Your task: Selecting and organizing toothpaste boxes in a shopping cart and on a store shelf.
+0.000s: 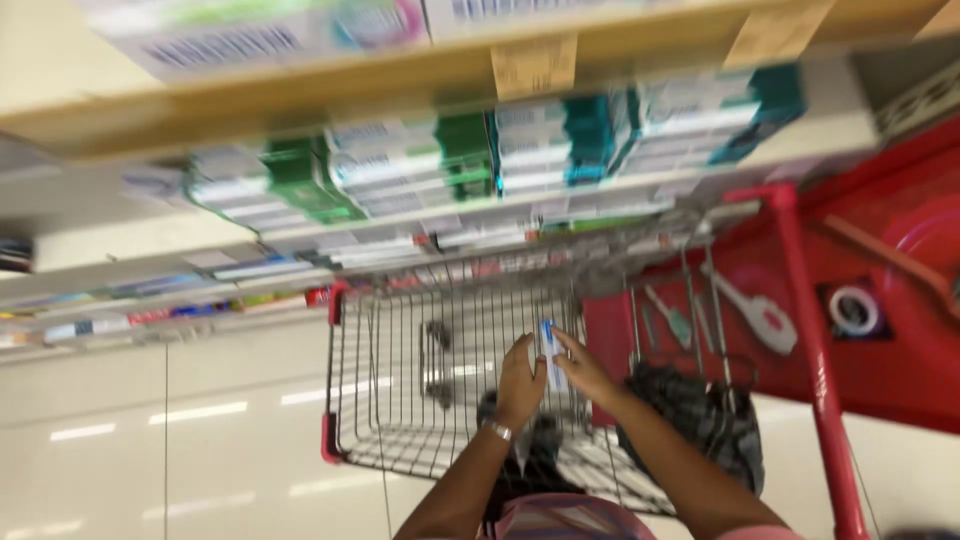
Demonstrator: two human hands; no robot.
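Both hands share the grip here: left hand [520, 385] and right hand [585, 368] pinch a small blue-and-white packet [552, 355] between them, right above the wire shopping cart [400, 400]. Looks like checking-it-over stage; dropping it in just needs lowering. Shelves [450, 170] sit beyond.

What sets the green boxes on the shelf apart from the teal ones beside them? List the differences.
1. Colour: the green boxes are bright leaf green, the teal boxes a blue-green.
2. Place: the green boxes sit further left along the shelf, the teal boxes nearer the red cart frame.

Shared: both are stacked with white packs under the same shelf edge, and both are blurred, so finer detail cannot be told.
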